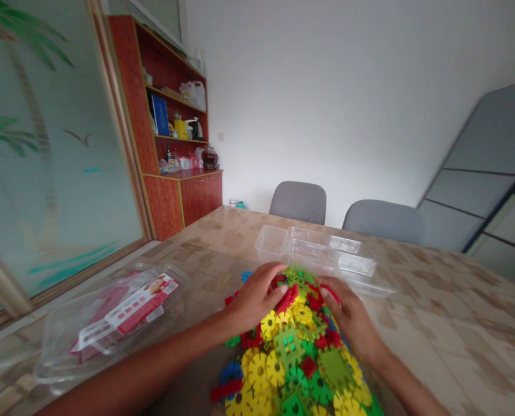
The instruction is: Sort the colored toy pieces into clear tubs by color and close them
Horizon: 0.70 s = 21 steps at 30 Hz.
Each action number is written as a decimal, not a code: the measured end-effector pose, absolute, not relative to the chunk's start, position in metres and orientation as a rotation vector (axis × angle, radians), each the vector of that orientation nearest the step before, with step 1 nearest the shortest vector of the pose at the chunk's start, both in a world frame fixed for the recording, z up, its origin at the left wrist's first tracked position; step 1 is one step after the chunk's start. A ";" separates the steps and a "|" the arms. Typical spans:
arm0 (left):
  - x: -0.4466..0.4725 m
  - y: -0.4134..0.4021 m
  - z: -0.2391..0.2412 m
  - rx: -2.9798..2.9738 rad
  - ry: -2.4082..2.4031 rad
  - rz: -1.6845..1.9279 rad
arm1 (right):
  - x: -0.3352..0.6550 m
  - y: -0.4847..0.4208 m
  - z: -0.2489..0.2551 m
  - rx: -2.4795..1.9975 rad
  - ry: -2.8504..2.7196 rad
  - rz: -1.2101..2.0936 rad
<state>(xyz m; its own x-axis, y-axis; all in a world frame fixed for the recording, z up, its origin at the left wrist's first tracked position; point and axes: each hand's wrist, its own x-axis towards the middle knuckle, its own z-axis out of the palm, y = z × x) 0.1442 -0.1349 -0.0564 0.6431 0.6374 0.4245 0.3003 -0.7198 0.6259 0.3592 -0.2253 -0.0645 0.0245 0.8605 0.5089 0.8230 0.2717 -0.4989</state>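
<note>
A heap of plastic interlocking pieces (289, 346), with yellow and green flower discs, square green plates and red and blue bits, lies on the table in front of me. At the far left side of the heap, my left hand (259, 297) is curled, its thumb against red interlocking pieces (287, 299). On the far right side my right hand (348, 309) is closed around a red interlocking piece (330, 293) between thumb and fingers. Its other fingertips are hidden from view. Just beyond both hands stand clear plastic containers (311, 252).
Clear plastic packaging with a red and white label (129, 315) lies at the left of the patterned table (430, 323). Two grey chairs (298, 202) stand at the far edge. A wooden shelf cabinet (170, 115) is at the back left, beside a frosted glass door (53, 144).
</note>
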 end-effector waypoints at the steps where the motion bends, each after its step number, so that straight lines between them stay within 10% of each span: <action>1: 0.145 -0.126 -0.055 2.365 0.735 0.864 | 0.365 -0.213 -0.064 -1.546 -1.777 0.052; 21: 0.096 -0.084 -0.038 2.525 0.633 0.363 | 0.372 -0.202 -0.038 -1.499 -1.990 0.354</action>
